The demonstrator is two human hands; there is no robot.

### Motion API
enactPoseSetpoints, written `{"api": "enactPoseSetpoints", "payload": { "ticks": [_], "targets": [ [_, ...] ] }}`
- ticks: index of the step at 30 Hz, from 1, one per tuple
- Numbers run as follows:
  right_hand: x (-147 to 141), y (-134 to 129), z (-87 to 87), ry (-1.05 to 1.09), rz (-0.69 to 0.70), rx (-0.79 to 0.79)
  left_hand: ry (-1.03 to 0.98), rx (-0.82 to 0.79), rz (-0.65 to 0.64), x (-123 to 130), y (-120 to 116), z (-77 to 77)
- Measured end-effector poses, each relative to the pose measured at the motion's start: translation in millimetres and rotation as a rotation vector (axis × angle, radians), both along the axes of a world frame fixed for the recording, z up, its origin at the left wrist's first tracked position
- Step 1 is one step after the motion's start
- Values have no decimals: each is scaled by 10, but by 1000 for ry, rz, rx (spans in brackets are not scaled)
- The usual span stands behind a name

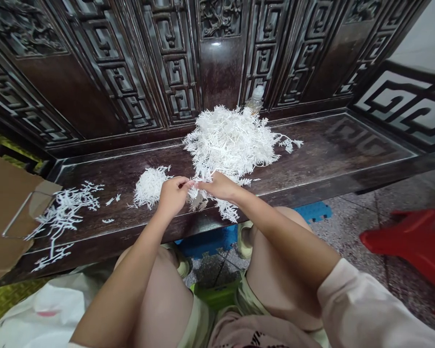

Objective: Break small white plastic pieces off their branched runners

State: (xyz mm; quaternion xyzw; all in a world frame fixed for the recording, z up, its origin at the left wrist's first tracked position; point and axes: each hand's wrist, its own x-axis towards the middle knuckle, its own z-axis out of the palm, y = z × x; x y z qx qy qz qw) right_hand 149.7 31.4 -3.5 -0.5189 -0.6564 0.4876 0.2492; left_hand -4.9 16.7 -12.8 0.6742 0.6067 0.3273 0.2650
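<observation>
A large heap of white branching plastic pieces point(232, 140) lies on the dark wooden bench. Just in front of it, my left hand point(173, 195) and my right hand point(217, 186) meet at the fingertips. Both are pinched on a white sprig point(195, 193), whose exact shape is hard to make out. More white strands hang over the bench's front edge under my right hand. To the left of my left hand sits a smaller pile of white pieces point(150, 187). Bare white stems point(70, 208) are spread further left.
A clear bottle point(254, 99) stands behind the heap. A cardboard piece point(10, 208) is at the far left. The carved bench back point(221, 67) rises behind. A red plastic stool point(416, 241) is at the right; a white bag point(43, 309) lies lower left.
</observation>
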Motion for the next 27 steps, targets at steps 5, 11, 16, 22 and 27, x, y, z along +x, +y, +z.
{"api": "enactPoseSetpoints", "payload": {
  "ticks": [5, 11, 16, 22, 27],
  "targets": [
    [-45, -17, 3, 186, 0, -5, -195, -81, 43, -30, 54, -35],
    [-60, -20, 10, 186, -58, 8, -335, -53, 118, 8, 80, -31],
    [-45, -1, 2, 129, -86, -20, -425, -43, 137, 28, 79, -48],
    [-44, -2, 0, 193, -81, 2, -481, -26, 160, 64, 84, -68],
    [-57, 5, -17, 225, -64, 24, -418, 6, 155, 41, 65, -33]
  ]
}}
